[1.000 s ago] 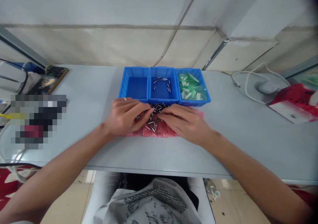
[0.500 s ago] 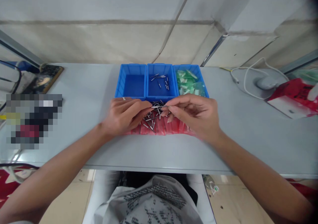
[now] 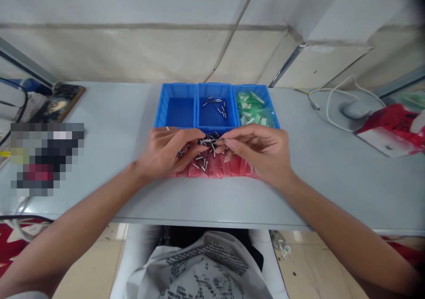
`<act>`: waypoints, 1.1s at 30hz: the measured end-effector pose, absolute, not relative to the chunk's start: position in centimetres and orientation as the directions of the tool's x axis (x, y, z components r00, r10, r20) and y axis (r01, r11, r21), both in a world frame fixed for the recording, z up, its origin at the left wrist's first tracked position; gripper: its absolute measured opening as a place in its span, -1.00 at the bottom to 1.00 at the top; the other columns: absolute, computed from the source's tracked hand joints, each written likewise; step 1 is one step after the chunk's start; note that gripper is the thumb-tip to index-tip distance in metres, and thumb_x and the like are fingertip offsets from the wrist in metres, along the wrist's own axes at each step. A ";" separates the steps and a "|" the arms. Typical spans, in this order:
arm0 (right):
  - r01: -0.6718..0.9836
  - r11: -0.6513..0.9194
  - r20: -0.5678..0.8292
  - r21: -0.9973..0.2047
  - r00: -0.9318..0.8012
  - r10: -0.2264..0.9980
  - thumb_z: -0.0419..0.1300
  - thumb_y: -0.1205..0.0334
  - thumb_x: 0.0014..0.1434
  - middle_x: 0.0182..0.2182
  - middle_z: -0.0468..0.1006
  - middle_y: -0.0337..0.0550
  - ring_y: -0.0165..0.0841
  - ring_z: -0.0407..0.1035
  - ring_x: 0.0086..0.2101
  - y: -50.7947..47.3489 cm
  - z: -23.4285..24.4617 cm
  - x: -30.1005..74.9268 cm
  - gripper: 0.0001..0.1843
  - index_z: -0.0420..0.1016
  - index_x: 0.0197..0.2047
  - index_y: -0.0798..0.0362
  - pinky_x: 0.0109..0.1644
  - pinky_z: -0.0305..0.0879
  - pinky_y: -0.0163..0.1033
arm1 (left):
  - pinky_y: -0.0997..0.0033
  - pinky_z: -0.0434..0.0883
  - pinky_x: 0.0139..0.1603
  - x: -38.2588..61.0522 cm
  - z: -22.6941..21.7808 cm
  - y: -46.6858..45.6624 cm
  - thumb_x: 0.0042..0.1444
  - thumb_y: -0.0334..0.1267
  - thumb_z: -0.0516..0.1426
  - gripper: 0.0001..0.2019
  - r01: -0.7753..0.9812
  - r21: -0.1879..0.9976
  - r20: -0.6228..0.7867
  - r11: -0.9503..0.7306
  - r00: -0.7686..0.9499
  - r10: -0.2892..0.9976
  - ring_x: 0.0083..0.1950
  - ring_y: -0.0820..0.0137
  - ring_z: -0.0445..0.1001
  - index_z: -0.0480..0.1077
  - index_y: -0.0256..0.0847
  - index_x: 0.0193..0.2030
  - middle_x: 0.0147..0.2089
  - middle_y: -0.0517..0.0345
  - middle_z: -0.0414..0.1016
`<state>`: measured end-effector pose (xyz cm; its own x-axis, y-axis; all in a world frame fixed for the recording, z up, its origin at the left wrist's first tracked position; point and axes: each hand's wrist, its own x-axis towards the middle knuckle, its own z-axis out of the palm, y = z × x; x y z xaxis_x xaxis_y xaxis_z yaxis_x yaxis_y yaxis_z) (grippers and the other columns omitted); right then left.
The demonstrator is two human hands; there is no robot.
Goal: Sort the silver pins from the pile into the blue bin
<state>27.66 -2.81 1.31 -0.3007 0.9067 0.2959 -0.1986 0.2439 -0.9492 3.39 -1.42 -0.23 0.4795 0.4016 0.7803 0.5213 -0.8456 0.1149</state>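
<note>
My right hand (image 3: 262, 151) pinches a blind rivet (image 3: 212, 140) between thumb and forefinger, its far end pointing left. My left hand (image 3: 172, 151) faces it, with thumb and forefinger parted beside that end and nothing seen between them. Beneath both hands lies a heap of metal blind rivets (image 3: 204, 162) on a row of red plastic bags (image 3: 215, 168). The fingers hide part of the heap. Just beyond stand three blue bins: the left bin (image 3: 179, 109) is bare, the middle bin (image 3: 207, 118) holds several rivets, and the right bin (image 3: 236, 96) holds green bags (image 3: 254, 109).
A white box with red wrapping (image 3: 385, 135) and a white cable (image 3: 328, 109) are on the table's right side. At the left lie a dark patterned object (image 3: 66, 100) and a blurred-out item (image 3: 48, 155). The wall (image 3: 133, 55) rises behind the bins.
My left thumb and forefinger have parted from the rivet's end. My right hand still pinches the rivet in nearly the same place.
</note>
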 end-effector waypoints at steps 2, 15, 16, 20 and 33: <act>-0.212 0.218 0.279 -0.953 -0.325 0.904 0.40 0.39 0.26 -0.28 0.77 -0.21 -0.32 0.70 -0.28 -2.8 1.2 27.7 -0.83 0.73 -0.13 -0.06 -0.31 0.69 -0.32 | 0.47 0.33 -0.39 3.3 -0.2 -1.4 0.36 -0.24 0.24 -0.89 0.522 0.092 0.765 -0.848 0.509 0.396 -0.46 0.51 0.50 0.44 -0.20 -0.09 -0.39 0.27 0.58; 0.194 0.580 0.482 -0.791 -0.386 0.786 0.21 0.26 0.43 -0.06 0.75 -0.17 -0.31 0.65 -0.18 -1.2 0.7 29.1 -0.65 0.58 0.23 -0.14 -0.18 0.63 -0.19 | 0.34 0.18 -0.45 2.9 0.0 -1.1 0.40 -0.36 0.08 -0.75 0.495 0.093 0.747 -0.864 0.539 0.389 -0.52 0.45 0.36 0.39 -0.18 -0.36 -0.52 0.23 0.43; 0.315 0.707 0.532 -0.633 -0.487 0.693 0.22 0.28 0.42 -0.10 0.75 -0.15 -0.30 0.64 -0.19 -1.2 0.6 29.3 -0.68 0.61 0.19 -0.09 -0.15 0.61 -0.17 | 0.34 0.18 -0.45 2.9 -0.1 -1.2 0.39 -0.36 0.08 -0.75 0.493 0.084 0.748 -0.866 0.543 0.382 -0.52 0.45 0.37 0.39 -0.18 -0.36 -0.52 0.23 0.43; 0.468 0.884 0.427 -0.002 -0.799 0.423 0.17 0.37 0.42 -0.07 0.70 -0.03 -0.23 0.56 -0.10 -1.2 -0.1 29.3 -0.71 0.64 0.11 0.07 -0.11 0.57 -0.15 | 0.35 0.20 -0.44 3.0 -0.1 -1.3 0.38 -0.37 0.10 -0.77 0.488 0.079 0.751 -0.869 0.544 0.374 -0.50 0.45 0.40 0.40 -0.21 -0.36 -0.50 0.20 0.47; 0.433 0.838 0.701 -0.331 -0.481 0.525 0.23 0.44 0.37 -0.15 0.70 -0.09 -0.31 0.61 -0.17 -0.9 -0.1 29.3 -0.72 0.66 0.05 -0.02 -0.04 0.63 -0.14 | 0.36 0.22 -0.48 3.3 0.7 -1.4 0.38 -0.37 0.10 -0.76 0.526 -0.013 0.749 -0.850 0.569 0.341 -0.53 0.48 0.41 0.37 -0.20 -0.38 -0.53 0.25 0.46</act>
